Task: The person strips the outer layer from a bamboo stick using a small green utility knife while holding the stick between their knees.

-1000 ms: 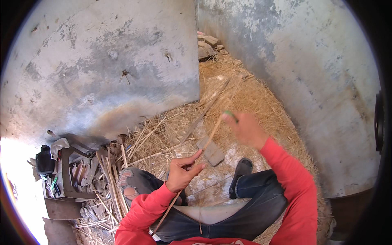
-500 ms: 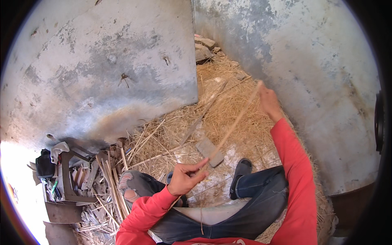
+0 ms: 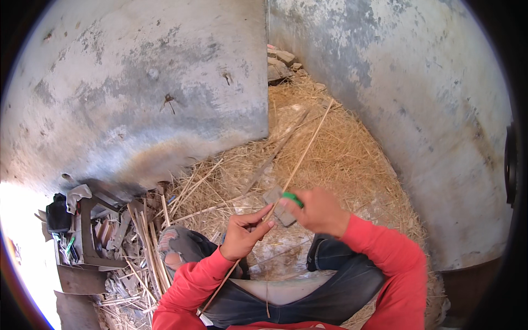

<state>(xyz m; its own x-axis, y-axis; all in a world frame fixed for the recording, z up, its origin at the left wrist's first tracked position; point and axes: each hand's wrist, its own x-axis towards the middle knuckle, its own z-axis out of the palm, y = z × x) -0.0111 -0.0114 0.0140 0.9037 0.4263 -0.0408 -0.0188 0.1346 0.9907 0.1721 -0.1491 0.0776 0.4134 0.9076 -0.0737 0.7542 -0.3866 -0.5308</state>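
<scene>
A long, thin, pale strip that looks like split bamboo (image 3: 306,151) slants from the straw at the far side down past my lap. My left hand (image 3: 239,235) is closed on it in a pinch between thumb and fingers, above my knees. Just to the right, my right hand (image 3: 324,212) is closed round a small green tool (image 3: 292,198), close against the strip. Its working end is hidden or too small to make out. Beneath the hands, on the ground, lies a flat grey block (image 3: 287,216).
Straw and shavings (image 3: 341,159) cover the floor between two worn walls (image 3: 209,60). A dark flat stick (image 3: 275,151) lies beyond the block. At the left are a bundle of strips (image 3: 151,247) and a broken frame (image 3: 87,231) with a black bag (image 3: 58,213). Rubble (image 3: 279,69) sits in the corner.
My right hand has come back from the strip's far end to beside my left hand, and the green tool now shows in it. My left hand still pinches the strip.
</scene>
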